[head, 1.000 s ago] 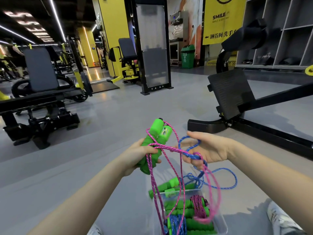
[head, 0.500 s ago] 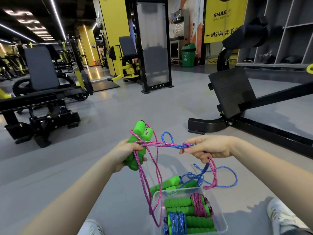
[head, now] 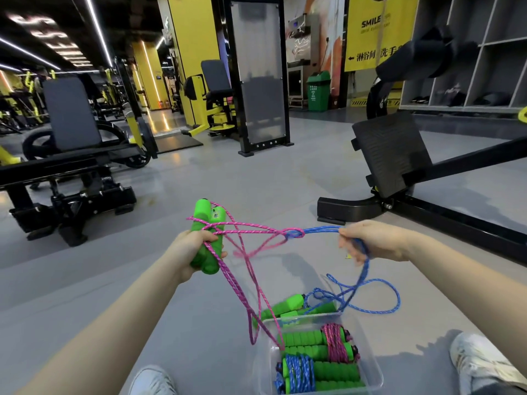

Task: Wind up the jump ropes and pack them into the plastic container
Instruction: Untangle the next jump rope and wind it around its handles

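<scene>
My left hand (head: 189,253) grips the two green handles (head: 206,238) of a pink jump rope (head: 248,269) held upright. The pink cord runs right and knots with a blue jump rope (head: 356,292) at mid-air. My right hand (head: 370,242) pinches the blue cord just right of that tangle. Blue loops trail down to green handles (head: 288,305) lying on the floor behind the clear plastic container (head: 370,363). Inside the container lie a wound pink rope (head: 335,342) and a wound blue rope (head: 299,372).
I sit on a grey gym floor with my shoes (head: 479,363) on either side of the container. A black bench frame (head: 427,212) stands close on the right, and a weight machine (head: 71,178) on the left.
My hands have moved apart, pulling the cords taut between them. The tangle of pink and blue now hangs midway between my hands instead of at my right fingers.
</scene>
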The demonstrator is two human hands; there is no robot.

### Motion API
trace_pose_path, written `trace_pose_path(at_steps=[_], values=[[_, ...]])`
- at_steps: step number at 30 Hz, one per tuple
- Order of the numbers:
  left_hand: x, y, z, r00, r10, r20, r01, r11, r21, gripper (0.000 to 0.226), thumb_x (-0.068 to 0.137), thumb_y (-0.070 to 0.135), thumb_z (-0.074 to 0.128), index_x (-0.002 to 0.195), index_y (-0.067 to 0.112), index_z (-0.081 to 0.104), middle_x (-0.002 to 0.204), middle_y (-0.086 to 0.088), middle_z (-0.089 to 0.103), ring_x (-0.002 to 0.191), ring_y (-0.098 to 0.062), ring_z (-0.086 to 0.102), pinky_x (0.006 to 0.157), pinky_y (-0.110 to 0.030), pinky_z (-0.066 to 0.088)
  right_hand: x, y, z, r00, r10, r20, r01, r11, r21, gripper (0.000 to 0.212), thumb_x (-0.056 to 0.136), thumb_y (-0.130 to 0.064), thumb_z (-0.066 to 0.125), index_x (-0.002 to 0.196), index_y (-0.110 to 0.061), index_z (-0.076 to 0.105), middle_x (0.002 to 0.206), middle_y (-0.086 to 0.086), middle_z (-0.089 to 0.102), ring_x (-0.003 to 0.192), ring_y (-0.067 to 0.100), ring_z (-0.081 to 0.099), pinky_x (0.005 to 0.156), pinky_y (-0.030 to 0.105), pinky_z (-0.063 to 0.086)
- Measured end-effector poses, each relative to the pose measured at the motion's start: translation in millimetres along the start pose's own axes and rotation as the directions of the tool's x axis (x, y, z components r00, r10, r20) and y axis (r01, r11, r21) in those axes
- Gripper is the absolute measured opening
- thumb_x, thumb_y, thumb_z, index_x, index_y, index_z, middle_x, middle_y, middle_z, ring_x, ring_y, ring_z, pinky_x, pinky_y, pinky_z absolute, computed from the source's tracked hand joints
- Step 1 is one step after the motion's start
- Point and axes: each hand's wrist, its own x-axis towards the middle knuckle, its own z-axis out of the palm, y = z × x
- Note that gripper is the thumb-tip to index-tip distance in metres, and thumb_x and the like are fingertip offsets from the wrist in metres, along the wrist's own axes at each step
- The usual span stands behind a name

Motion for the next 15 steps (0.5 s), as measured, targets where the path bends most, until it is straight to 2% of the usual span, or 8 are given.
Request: trace_pose_path(at_steps=[2,4,7,10,12,13,14,15], values=[[4,-1,-18,0.992,0.010,-0.125,-0.015,0.999,-0.034,0.016,0.090,0.001,0.049,0.105,0.001,0.055,0.087,-0.019,0.061,0.055,-0.027,0.066,0.058,-0.033,0.053,2,14,-28,0.949,0.060,-0.308,-0.040,0.997,0.072,0.031,0.098,-0.017,0.040,0.071,-0.008,0.050,0.051,0.003,0.034,0.030,0.010,0.028,0.047,0.025,0.039],[10,-1,-46,0.963,0.049,-0.263,-0.063,0.997,-0.044,0.026,0.089,0.000,0.050,0.114,0.000,0.053,0.091,-0.022,0.059,0.054,-0.028,0.064,0.058,-0.034,0.052,-4,27,-56,0.868,0.131,-0.479,-0.069,0.987,0.146,0.030,0.099,-0.017,0.036,0.072,-0.008,0.047,0.055,0.004,0.028,0.023,0.008,0.023,0.050,0.027,0.037],[5,-2,-60,0.975,0.075,-0.209,-0.067,0.997,0.046,0.012,0.089,-0.003,0.050,0.099,0.001,0.055,0.083,-0.020,0.059,0.049,-0.025,0.065,0.050,-0.030,0.055,-10,33,-70,0.898,0.137,-0.418,-0.105,0.990,0.100,0.026,0.099,-0.016,0.038,0.081,-0.003,0.050,0.051,0.005,0.030,0.026,0.010,0.025,0.057,0.034,0.048],[3,-5,-39,0.994,0.078,-0.082,-0.059,0.975,0.214,0.015,0.086,-0.001,0.055,0.102,0.000,0.058,0.084,-0.020,0.058,0.069,-0.030,0.060,0.072,-0.037,0.049,-5,24,-50,0.952,0.130,-0.276,-0.137,0.991,-0.005,0.025,0.098,-0.017,0.043,0.087,0.002,0.055,0.051,0.007,0.043,0.034,0.014,0.037,0.066,0.039,0.052],[-1,-2,-19,0.996,0.087,-0.007,-0.083,0.968,0.239,0.017,0.086,0.000,0.057,0.102,0.001,0.057,0.080,-0.018,0.059,0.070,-0.029,0.061,0.071,-0.036,0.049,-2,15,-29,0.951,0.178,-0.253,-0.248,0.928,-0.279,0.028,0.094,-0.025,0.051,0.107,0.001,0.055,0.084,0.016,0.059,0.062,0.022,0.056,0.080,0.040,0.050],[-4,0,-10,0.996,0.089,0.027,-0.093,0.967,0.237,0.017,0.085,0.001,0.059,0.102,0.002,0.056,0.077,-0.016,0.060,0.067,-0.028,0.063,0.065,-0.032,0.051,0,12,-19,0.949,0.177,-0.261,-0.283,0.843,-0.457,0.043,0.091,-0.032,0.056,0.122,-0.003,0.049,0.110,0.018,0.056,0.088,0.026,0.060,0.091,0.039,0.046],[-8,1,0,0.993,0.092,0.069,-0.106,0.966,0.237,0.020,0.082,0.002,0.062,0.101,0.002,0.056,0.074,-0.014,0.060,0.064,-0.027,0.063,0.059,-0.029,0.052,4,9,-8,0.957,0.125,-0.263,-0.258,0.783,-0.566,0.061,0.087,-0.038,0.061,0.136,-0.007,0.039,0.134,0.016,0.045,0.115,0.028,0.052,0.101,0.037,0.039],[-13,3,9,0.988,0.101,0.120,-0.129,0.959,0.253,0.028,0.075,0.005,0.068,0.101,0.002,0.055,0.071,-0.012,0.060,0.062,-0.026,0.063,0.055,-0.026,0.051,6,2,4,0.973,0.026,-0.229,-0.159,0.796,-0.584,0.074,0.085,-0.041,0.063,0.144,-0.012,0.030,0.145,0.012,0.035,0.130,0.027,0.041,0.107,0.035,0.034]])
